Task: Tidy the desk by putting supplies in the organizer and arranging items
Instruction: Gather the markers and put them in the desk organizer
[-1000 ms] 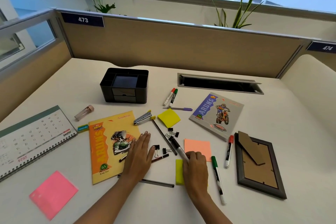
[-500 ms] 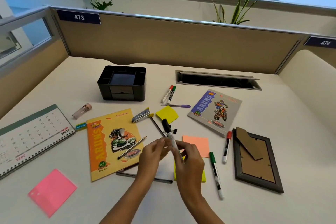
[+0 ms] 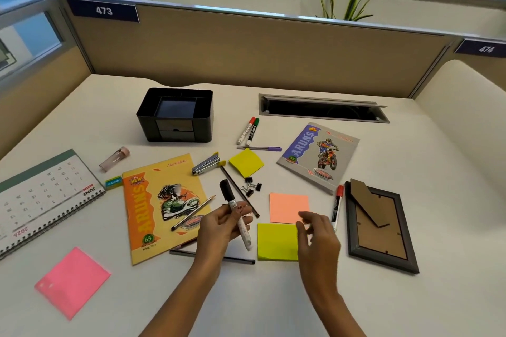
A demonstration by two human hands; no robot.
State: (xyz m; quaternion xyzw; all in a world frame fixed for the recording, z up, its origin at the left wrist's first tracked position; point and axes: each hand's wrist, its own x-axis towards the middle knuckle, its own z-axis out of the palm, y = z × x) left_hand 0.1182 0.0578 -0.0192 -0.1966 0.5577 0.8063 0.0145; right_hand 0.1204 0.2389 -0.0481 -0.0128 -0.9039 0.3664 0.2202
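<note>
Beside marker [image 3: 227,194], right hand [image 3: 317,238] let go

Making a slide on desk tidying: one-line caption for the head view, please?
Left hand holds a black-capped marker above the cluttered desk; the right hand hovers over a yellow sticky pad.

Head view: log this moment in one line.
left hand: holds black marker | right hand: open, by nearer yellow pad | organizer: marker not yet in

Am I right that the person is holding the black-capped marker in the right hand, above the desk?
Not quite: the head view shows the black-capped marker held in the left hand, above the desk. The right hand appears to hold nothing.
</note>
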